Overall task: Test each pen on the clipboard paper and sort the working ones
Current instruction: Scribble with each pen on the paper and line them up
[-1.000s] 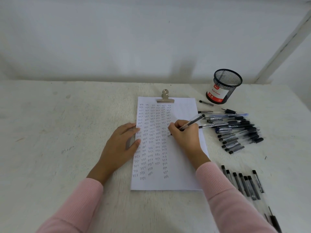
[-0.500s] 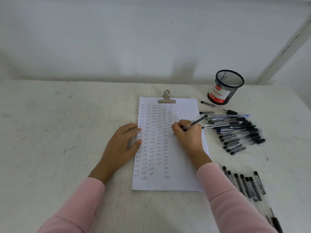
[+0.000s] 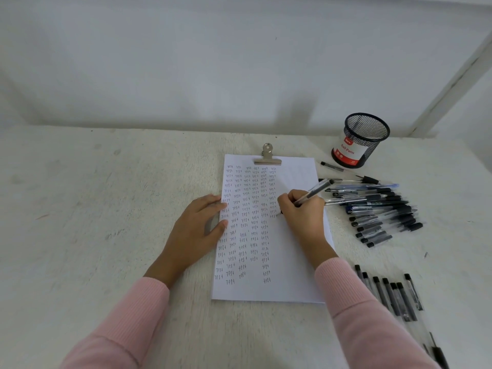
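paper [image 3: 295, 262]: six columns of "test" marks, right third blank | right hand [image 3: 303, 214] pinches pen [image 3: 314, 193], writing | left hand [image 3: 197, 227] flat on sheet | pen pile [image 3: 378, 209] right of frame, row [image 3: 391, 294] lower right; task likely far along

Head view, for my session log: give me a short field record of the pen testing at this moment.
right hand: grips a pen, tip at the foot of the rightmost column of marks
left hand: flat, fingertips on the paper's left edge
paper: under a metal clip, columns of small written marks
pen pile: right of the paper
pen row: apart from the pile, nearer the person
mesh cup: behind the pile
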